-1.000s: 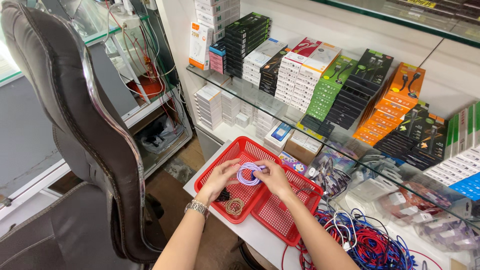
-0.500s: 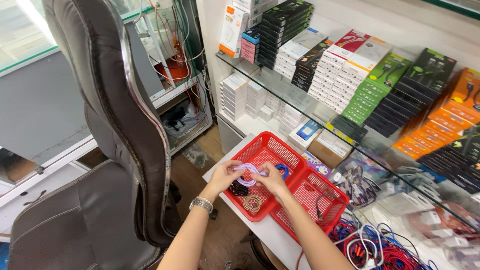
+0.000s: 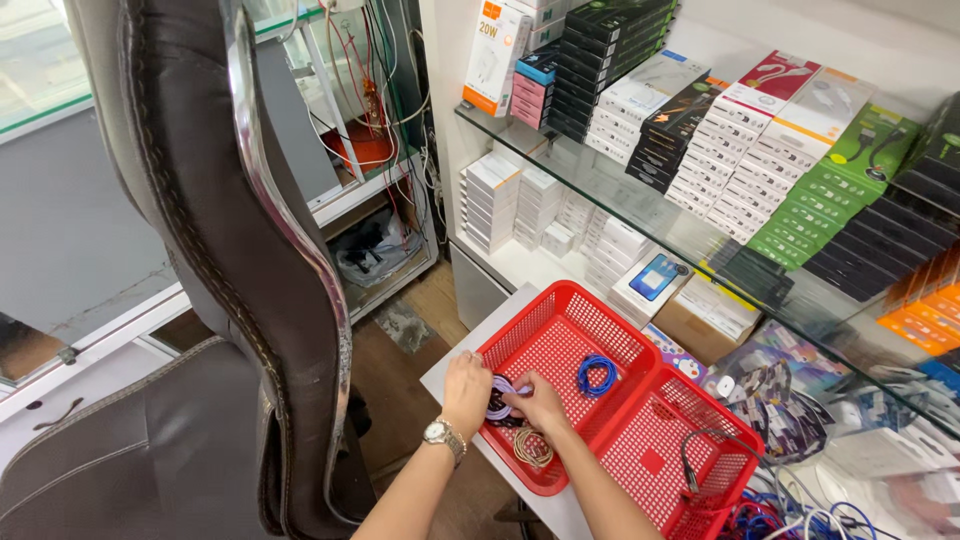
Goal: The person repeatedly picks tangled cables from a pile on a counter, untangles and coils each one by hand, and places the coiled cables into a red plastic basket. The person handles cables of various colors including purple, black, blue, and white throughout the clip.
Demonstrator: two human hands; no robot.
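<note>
Both my hands are over the near corner of a red mesh basket (image 3: 560, 310). My left hand (image 3: 466, 392), with a wristwatch (image 3: 441, 434) on it, and my right hand (image 3: 540, 402) together hold a coiled pale purple cable (image 3: 500, 398) low in the basket. A coiled blue cable (image 3: 597, 374) lies farther back in the same basket. Rubber bands (image 3: 533, 448) and a dark coiled cable sit at the basket's near end, partly hidden by my hands.
A second red basket (image 3: 660, 470) with a black cable (image 3: 700, 455) touches the first on the right. Loose cables (image 3: 790, 510) pile at the lower right. Glass shelves (image 3: 640, 200) hold stacked boxes. A black leather chair (image 3: 230, 300) stands at the left.
My hands have lowered the purple coil from above the basket down into its near end. The camera has swung left and closer, bringing the chair forward in view.
</note>
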